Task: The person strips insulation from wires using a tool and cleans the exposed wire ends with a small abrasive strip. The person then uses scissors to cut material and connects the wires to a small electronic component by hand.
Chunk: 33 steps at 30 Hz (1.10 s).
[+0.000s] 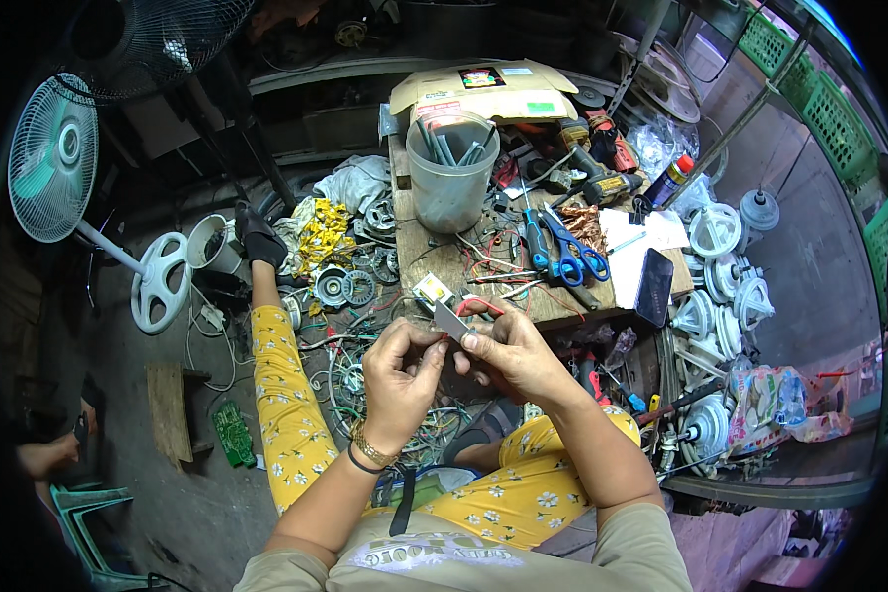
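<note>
Both hands meet above the near edge of the wooden bench (426,259). My right hand (508,347) grips a flat grey blade-like piece (451,321), thumb pressed on its lower end. Close against it, my left hand (405,367) is pinched; whatever thin thing lies between its fingertips is too small to name. A red curved piece (480,304) shows just behind the right fingers, and I cannot tell whether they touch it. Beyond the hands, a small white and yellow box-shaped part (431,290) rests at the bench edge.
On the bench stand a translucent bucket (451,183) with strips inside, blue-handled scissors (573,249), a drill (607,185), a spray can (669,180) and a phone (653,287). Wires and motor parts (345,286) litter the floor. A standing fan (54,158) is at left, several fan bases (715,232) at right.
</note>
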Each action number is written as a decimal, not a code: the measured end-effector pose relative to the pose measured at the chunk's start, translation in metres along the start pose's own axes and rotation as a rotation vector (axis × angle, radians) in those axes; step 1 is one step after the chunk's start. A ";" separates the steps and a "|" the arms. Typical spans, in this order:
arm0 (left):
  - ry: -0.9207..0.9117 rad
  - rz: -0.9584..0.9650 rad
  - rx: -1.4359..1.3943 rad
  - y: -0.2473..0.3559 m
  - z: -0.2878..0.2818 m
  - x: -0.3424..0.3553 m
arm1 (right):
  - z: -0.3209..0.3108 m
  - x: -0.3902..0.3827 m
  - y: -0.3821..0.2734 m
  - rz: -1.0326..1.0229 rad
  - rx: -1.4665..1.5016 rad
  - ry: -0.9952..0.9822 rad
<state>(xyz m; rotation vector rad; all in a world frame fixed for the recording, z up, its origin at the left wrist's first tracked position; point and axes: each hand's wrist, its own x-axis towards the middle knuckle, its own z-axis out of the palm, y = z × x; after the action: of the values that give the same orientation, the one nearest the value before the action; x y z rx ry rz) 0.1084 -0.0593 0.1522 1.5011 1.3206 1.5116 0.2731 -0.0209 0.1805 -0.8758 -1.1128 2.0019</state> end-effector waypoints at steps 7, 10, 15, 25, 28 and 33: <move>-0.028 -0.128 -0.164 -0.003 0.003 0.001 | -0.006 0.003 -0.009 -0.434 -0.507 0.168; -0.028 -0.145 -0.144 -0.008 0.002 0.002 | -0.006 0.001 -0.012 -0.374 -0.693 0.245; -0.020 -0.146 -0.154 -0.005 0.002 0.005 | -0.017 0.006 -0.004 -0.437 -0.706 0.389; -0.242 0.121 -0.130 -0.001 -0.015 0.018 | -0.036 -0.002 -0.010 0.123 0.425 -0.287; -0.189 -0.031 -0.223 -0.001 -0.014 0.014 | -0.038 0.003 -0.011 0.017 0.104 -0.026; 0.035 -0.105 -0.186 -0.006 -0.008 0.008 | -0.022 -0.001 -0.011 -0.134 -0.021 0.090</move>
<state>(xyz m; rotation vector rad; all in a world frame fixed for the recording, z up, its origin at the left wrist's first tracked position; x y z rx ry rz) 0.0981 -0.0514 0.1505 1.2751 1.2224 1.5535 0.2939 -0.0082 0.1819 -0.8698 -1.1143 1.8275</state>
